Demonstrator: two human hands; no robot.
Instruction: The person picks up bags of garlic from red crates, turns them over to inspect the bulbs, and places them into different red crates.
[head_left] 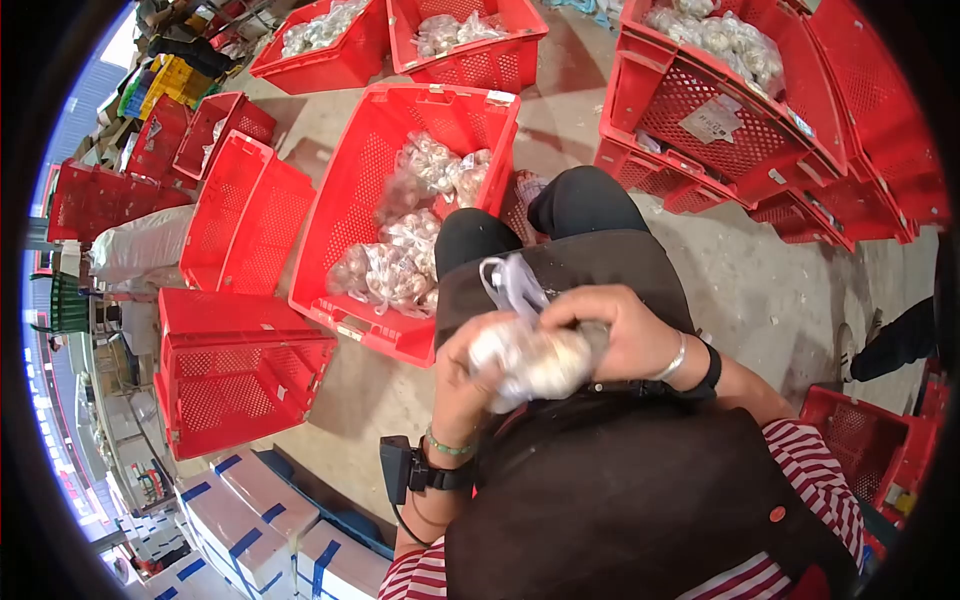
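Over my lap, both hands hold a clear plastic bag of whitish bulbs that look like garlic (pixel 555 365). My left hand (pixel 465 365) is closed around the bag's left side. On the other side, my right hand (pixel 625 335) grips it near the gathered neck, fingers bent inward. The bag's twisted handles (pixel 515 283) stick up between the hands. Some blur hides the exact fingertips. In front of my knees stands a red crate (pixel 345 215) with several similar filled bags (pixel 395 270) lying in it.
More red crates with filled bags stand ahead (pixel 480 65) and stacked at the right (pixel 740 120). Red crates lie tipped at the left (pixel 240 370). White boxes with blue tape (pixel 235 530) are at the lower left. Another person's dark-clothed leg (pixel 900 340) shows at the right edge.
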